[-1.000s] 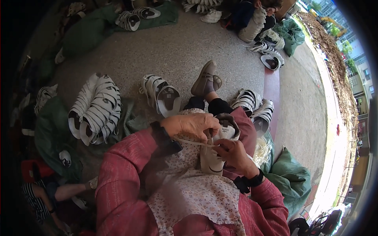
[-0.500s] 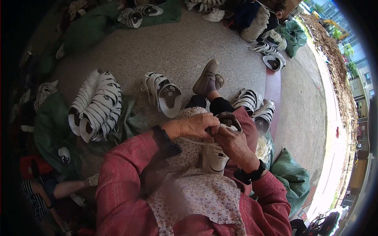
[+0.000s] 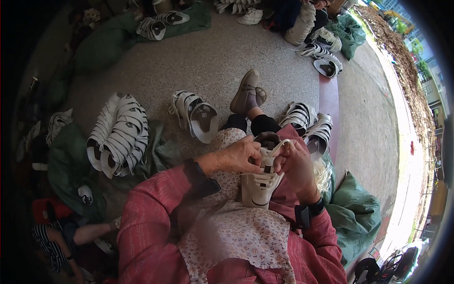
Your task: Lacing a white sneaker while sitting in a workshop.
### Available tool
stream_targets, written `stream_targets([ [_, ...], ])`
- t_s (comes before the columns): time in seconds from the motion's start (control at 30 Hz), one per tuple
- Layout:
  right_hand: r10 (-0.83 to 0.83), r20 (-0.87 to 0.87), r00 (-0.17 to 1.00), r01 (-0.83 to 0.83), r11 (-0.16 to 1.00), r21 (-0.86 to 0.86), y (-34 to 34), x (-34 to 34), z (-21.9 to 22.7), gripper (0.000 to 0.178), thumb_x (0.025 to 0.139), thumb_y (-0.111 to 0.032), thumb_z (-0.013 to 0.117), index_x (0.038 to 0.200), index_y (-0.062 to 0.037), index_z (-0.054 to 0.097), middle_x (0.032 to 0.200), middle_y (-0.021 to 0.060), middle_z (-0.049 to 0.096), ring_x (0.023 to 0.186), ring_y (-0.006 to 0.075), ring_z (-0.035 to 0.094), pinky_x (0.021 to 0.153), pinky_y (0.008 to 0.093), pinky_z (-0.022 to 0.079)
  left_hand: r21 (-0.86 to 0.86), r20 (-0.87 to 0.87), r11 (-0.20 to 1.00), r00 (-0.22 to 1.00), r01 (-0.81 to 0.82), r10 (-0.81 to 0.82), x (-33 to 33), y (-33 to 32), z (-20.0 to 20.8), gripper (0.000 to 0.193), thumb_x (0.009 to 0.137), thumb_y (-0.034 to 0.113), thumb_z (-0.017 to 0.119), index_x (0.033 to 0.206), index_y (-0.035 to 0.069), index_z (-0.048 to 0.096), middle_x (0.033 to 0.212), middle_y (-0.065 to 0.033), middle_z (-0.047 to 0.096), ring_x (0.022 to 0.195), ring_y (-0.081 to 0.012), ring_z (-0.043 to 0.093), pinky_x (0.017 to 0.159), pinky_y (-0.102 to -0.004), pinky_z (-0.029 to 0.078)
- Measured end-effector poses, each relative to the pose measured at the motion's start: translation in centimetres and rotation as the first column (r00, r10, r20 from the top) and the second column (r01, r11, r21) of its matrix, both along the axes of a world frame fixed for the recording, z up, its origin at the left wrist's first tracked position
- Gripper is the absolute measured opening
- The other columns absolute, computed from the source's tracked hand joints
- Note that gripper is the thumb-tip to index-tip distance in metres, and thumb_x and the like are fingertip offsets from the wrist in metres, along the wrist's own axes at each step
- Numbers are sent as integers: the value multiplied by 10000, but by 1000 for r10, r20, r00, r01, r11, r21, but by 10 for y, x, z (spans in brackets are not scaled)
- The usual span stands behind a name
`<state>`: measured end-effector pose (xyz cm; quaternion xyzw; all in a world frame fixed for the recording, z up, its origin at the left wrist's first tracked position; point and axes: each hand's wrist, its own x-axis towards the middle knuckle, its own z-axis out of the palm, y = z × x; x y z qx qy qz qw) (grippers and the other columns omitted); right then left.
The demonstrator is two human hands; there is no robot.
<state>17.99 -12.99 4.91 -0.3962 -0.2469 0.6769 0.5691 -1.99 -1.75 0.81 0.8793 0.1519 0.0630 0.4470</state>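
Note:
A cream sneaker [image 3: 255, 195] rests on my lap, its toe toward me and its dark-lined opening pointing away. My left hand [image 3: 236, 157] is closed at the lacing, its fingertips pinching the left edge of the shoe's upper; a lace under them cannot be made out. A flat cream shoelace [image 3: 279, 147] rises in a loop over the tongue, pinched in my right hand [image 3: 298, 166] to the right of the opening. More lace crosses the front of the shoe below my fingers. A flowered apron [image 3: 241, 236] lies beneath it.
Nested rows of white shoes [image 3: 124, 135] stand on the floor at left. A shorter row [image 3: 195, 116] sits ahead, and others [image 3: 319, 132] are beside my right leg. A green sack [image 3: 352, 213] lies at right. Another person [image 3: 54, 236] sits at lower left.
My right hand has lifted off the shoe's opening and moved slightly right, drawing the lace up into a loop. My left hand stays at the lacing. The view has shifted slightly.

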Motion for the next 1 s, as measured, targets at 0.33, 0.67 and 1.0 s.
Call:
stream_targets([
  [0.33, -339, -618, 709, 404, 914, -39, 5, 150, -16, 164, 1031, -91, 457, 1101, 37, 533, 997, 116, 611, 838, 208, 597, 736, 326, 512, -593, -49, 805, 997, 19, -60, -11, 18, 9, 232, 815, 268, 803, 819, 45, 736, 898, 3, 561, 927, -139, 516, 825, -304, 427],
  [0.67, -610, 43, 791, 611, 786, -89, -3, 184, -36, 225, 1001, -254, 582, 1015, -30, 582, 937, 93, 653, 848, 203, 646, 737, 333, 532, -817, -58, 541, 961, -202, 271, -2, 7, 10, 291, 914, 257, 724, 1134, 72, 684, 973, 31, 562, 840, -64, 521, 749, -232, 438],
  [1.0, 15, 976, 219, -55, 998, -3, -16, 28, -36, 341, 936, -271, 601, 1086, 36, 601, 1000, 239, 647, 920, 413, 642, 788, 452, 499, 108, 237, 959, 944, -261, 230, 16, 13, -28, 268, 973, 310, 625, 1034, 58, 691, 872, -99, 614, 844, -252, 543, 786, -333, 457],
])
